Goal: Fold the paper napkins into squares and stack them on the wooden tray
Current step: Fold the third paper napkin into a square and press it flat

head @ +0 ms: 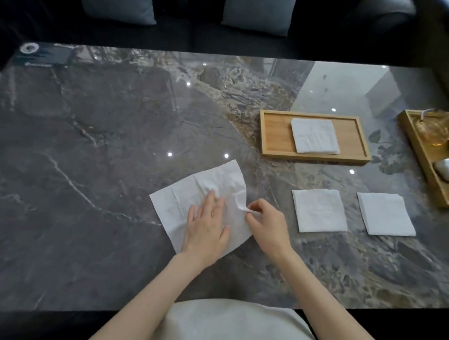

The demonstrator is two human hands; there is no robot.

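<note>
Surface: a dark polished marble table, glossy with light reflections; a dark sofa with two grey cushions is behind it
Open napkin: the unfolded napkin lies flat on the table in front of the person, wrinkled near its right side
Left hand: the left hand lies flat on the napkin, fingers spread apart, pressing it down
Right hand: the right hand pinches the right edge of the napkin between thumb and fingertips, and this edge is lifted a little
Risk of tear: the paper looks thin, so I think a strong pull against the pressing palm can tear it
Risk of bad fold: the wrinkles can make the edges not meet, so the square becomes crooked
Waiting napkins: two folded squares and lie on the table, just right of the hands
Wooden tray: the wooden tray farther back holds one folded napkin
Second tray: another tray with glassware stands at the far right; a wide movement of the arm may hit it
</note>
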